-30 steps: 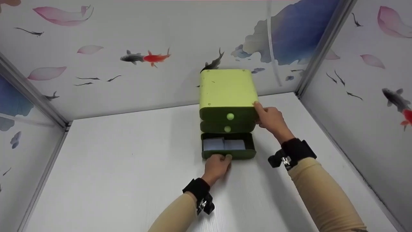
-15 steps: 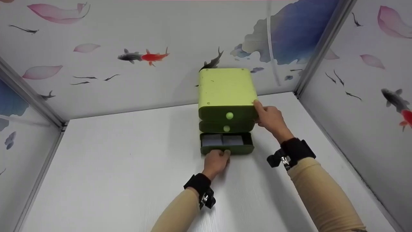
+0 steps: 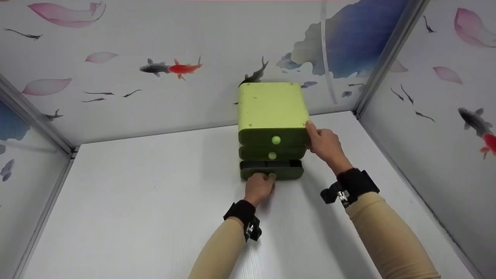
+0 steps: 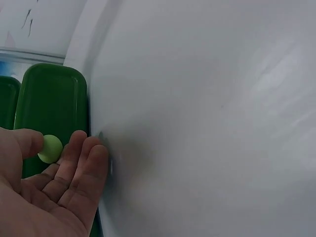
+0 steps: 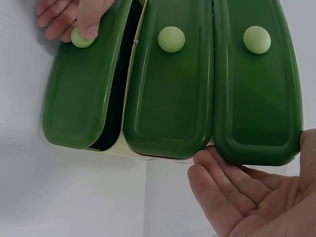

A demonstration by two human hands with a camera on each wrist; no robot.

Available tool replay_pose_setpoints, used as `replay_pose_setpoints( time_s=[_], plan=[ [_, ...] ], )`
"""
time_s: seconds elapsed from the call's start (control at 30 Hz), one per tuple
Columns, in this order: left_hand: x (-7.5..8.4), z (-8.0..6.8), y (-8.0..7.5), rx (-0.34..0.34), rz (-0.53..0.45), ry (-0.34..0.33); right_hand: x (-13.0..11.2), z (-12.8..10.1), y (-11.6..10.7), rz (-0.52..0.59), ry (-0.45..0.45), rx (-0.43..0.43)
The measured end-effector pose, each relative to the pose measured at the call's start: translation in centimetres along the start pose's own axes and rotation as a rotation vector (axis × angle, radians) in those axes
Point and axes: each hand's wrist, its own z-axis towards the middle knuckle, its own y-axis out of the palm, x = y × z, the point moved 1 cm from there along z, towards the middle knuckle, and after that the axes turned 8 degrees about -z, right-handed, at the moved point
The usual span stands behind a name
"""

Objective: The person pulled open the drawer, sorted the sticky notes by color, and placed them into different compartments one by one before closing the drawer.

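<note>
I see a white table [image 3: 135, 201] enclosed by three walls [image 3: 186, 35] printed with fish and petals.

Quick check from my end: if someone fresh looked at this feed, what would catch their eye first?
The lime-green three-drawer cabinet against the back wall, bright against the white table. Then its bottom drawer, slightly ajar, with the left hand pinching its pale knob while the right hand rests against the cabinet's right side. Red and grey painted fish decorate the walls.

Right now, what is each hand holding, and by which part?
The left hand pinches the bottom drawer by its knob. The right hand holds nothing; it rests open against the cabinet's right side.
</note>
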Motion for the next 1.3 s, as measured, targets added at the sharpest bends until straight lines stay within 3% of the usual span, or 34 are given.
replay_pose_setpoints(
  time_s=[0.57, 0.87, 1.3],
  plan=[
    [0.7, 2.2, -0.3, -0.013, 0.059, -0.044, 0.0, 0.1, 0.0, -0.025, 0.012, 0.009],
    [0.5, 2.8, -0.3, -0.020, -0.008, -0.034, -0.1, -0.1, -0.1, -0.032, 0.014, 0.000],
    [0.4, 3.1, -0.4, -0.043, -0.025, -0.049, -0.2, 0.2, -0.4, -0.011, 0.017, 0.024]
  ],
)
